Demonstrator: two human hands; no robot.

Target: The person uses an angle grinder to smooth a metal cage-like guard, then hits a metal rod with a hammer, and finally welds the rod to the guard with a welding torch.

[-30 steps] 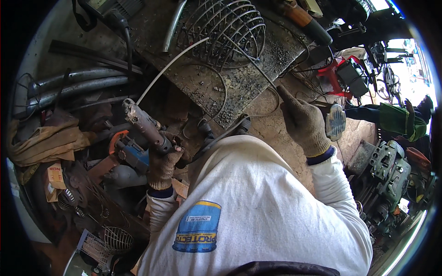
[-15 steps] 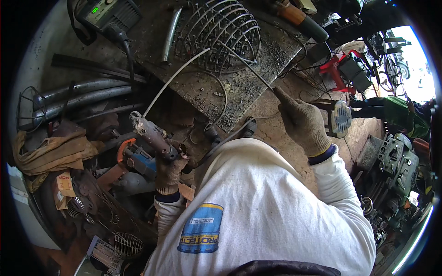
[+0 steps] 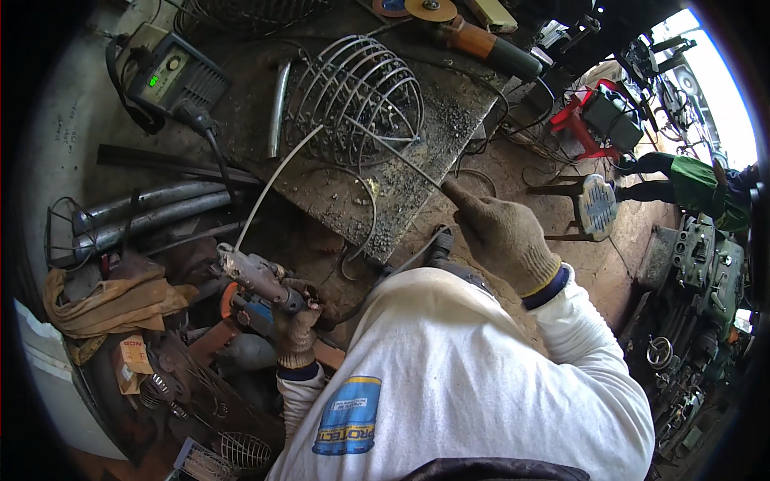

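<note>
My gloved left hand [image 3: 297,333] is closed around a worn welding electrode holder [image 3: 258,279]. A long pale welding electrode [image 3: 270,188] rises from its jaw, with its tip near a rounded wire cage [image 3: 361,88]. The cage of bent metal bars lies on a dark metal table [image 3: 321,204]. In my gloved right hand [image 3: 509,240] is a thin metal rod [image 3: 397,154], pinched at its near end. It slants up and left, and its far end overlaps the cage. I cannot tell whether rod or electrode touches the bars.
Left of the cage stands a hammer [image 3: 279,108]; behind it lies an angle grinder [image 3: 489,44]. A welding machine [image 3: 172,72] sits at upper left, above curved metal pipes [image 3: 152,216]. A stool [image 3: 597,208] stands at right, near another person [image 3: 698,180] and a green-grey machine [image 3: 706,264].
The view has shifted, showing more of the table's far side. Against the cage, the electrode tip and the rod's far end have moved slightly left and nearer. Both hands keep their holds.
</note>
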